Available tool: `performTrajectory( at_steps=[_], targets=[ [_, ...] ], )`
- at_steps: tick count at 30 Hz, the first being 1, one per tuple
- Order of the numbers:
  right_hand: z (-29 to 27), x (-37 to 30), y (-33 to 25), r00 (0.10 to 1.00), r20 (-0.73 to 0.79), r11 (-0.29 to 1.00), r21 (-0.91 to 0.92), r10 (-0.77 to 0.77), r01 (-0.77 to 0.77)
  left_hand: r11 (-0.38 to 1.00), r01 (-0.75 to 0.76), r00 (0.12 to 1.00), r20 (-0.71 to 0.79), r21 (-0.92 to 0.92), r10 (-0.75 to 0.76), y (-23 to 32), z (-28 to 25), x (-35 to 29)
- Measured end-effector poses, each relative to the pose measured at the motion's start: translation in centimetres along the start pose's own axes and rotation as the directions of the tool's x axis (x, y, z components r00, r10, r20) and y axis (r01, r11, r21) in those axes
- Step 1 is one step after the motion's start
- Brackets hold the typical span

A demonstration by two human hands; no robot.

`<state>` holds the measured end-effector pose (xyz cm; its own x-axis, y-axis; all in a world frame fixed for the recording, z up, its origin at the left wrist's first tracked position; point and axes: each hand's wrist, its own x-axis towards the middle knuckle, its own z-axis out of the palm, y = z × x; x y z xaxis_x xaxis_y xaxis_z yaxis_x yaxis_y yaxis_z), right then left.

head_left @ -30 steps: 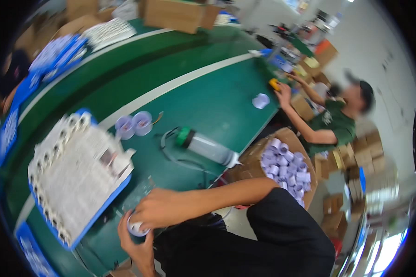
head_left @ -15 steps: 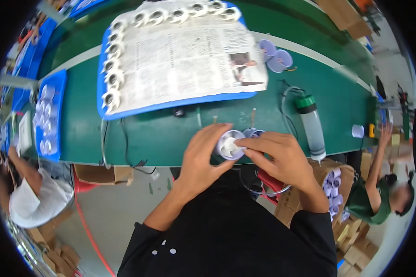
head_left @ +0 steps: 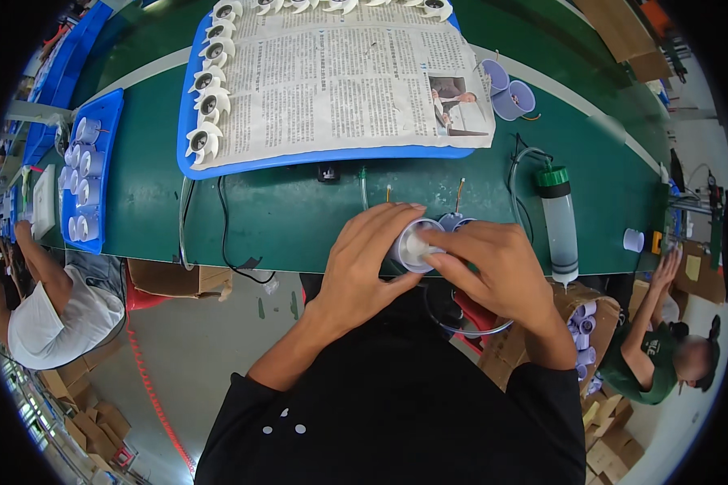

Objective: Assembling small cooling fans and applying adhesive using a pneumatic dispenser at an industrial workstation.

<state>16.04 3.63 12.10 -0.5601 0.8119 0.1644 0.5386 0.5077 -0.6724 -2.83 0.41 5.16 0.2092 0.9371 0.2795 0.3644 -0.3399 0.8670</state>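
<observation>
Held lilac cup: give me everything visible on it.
The cup is pale lilac, round and open-mouthed, smooth and apparently plastic. Its mouth faces up toward the camera, showing a white piece inside, too blurred to detail. The left hand wraps its left side; fingers of the right hand reach its mouth from the right. It is held near the front edge of the green table; its base is hidden.

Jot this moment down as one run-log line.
left hand: holds lavender cup | right hand: at blurred white part inside cup | ahead: blue tray, newspaper, white finned wheels | right: green-capped tube
</observation>
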Motion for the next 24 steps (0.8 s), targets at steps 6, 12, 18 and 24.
performTrajectory(
  at_steps=[6, 12, 18, 24],
  targets=[
    [-0.7, 0.9, -0.9, 0.985, -0.140, 0.959, 0.250, -0.100, 0.133, 0.998, 0.045, 0.998, -0.043, 0.032, -0.044, -0.3, -1.1, -0.7],
    [-1.1, -3.0, 2.5, 0.984, -0.167, 0.991, 0.128, 0.063, -0.042, 0.996, 0.088, 0.981, -0.177, 0.030, -0.081, -0.5, -7.4, -3.9],
    [-1.0, -7.8, 9.4, 0.876, -0.280, 0.915, 0.214, 0.393, -0.343, 0.914, 0.370, 0.648, -0.751, 0.165, -0.127, -6.5, -23.7, -7.9],
    [-1.0, -7.5, 8.8, 0.871, -0.293, 0.917, 0.187, 0.395, -0.353, 0.699, 0.626, 0.597, -0.790, 0.346, -0.143, -13.7, -35.7, -9.6]
  ],
)
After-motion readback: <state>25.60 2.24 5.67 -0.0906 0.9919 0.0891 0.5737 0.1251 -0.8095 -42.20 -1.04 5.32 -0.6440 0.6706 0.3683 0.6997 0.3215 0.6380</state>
